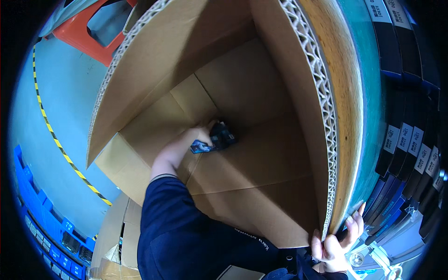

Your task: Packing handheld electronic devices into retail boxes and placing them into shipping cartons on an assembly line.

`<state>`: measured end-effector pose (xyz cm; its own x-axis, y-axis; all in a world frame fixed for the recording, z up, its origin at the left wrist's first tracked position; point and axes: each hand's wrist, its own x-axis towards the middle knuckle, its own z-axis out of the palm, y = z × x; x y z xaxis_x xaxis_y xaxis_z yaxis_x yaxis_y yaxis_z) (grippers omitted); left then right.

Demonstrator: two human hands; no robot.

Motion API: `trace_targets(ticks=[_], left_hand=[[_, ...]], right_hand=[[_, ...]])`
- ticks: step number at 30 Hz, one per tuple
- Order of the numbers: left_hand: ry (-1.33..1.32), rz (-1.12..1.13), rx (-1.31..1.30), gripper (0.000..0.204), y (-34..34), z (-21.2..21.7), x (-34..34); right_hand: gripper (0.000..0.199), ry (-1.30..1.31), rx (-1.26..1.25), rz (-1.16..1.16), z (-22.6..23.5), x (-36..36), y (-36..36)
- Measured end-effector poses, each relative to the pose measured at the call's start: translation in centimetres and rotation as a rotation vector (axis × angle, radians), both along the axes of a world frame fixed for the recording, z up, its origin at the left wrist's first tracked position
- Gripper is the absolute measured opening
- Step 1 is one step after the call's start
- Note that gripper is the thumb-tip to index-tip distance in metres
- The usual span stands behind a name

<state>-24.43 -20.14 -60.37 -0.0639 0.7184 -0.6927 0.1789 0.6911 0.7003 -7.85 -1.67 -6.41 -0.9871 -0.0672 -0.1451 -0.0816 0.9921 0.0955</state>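
A large open cardboard box (pixel 261 93) fills the view, its opening turned toward me. My left hand (pixel 186 144) reaches deep inside it and grips a black and blue tape dispenser (pixel 218 138), pressed against the bottom flaps where they meet. My right hand (pixel 338 238) holds the edge of the box's right flap (pixel 326 140), fingers curled over the corrugated rim. My dark blue sleeve covers the left forearm.
A red plastic stool (pixel 93 32) stands at the upper left on the blue floor, crossed by a yellow-black stripe (pixel 60 144). Blue crates (pixel 42 219) line the lower left. More cardboard (pixel 116 233) lies below the box. Dark boxed items (pixel 410 140) are stacked at right.
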Motion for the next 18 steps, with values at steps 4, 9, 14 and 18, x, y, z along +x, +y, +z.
trace_targets(ticks=[4,9,14,18], left_hand=[[0.033,-0.051,0.150,0.110,-1.1,-2.0,1.2],[-0.030,0.006,0.129,0.093,1.8,-1.5,0.1],[-0.200,0.067,0.034,0.089,2.7,-1.9,-0.8],[-0.329,0.114,-0.045,0.087,4.0,-2.3,-1.0]], right_hand=[[0.020,-0.007,0.005,-0.022,0.3,0.1,-0.2],[0.018,-0.023,-0.004,-0.022,0.2,-0.2,-0.2],[0.019,-0.008,0.033,-0.032,0.2,-0.1,-0.5],[0.020,0.000,0.011,-0.020,0.2,-0.3,-0.4]])
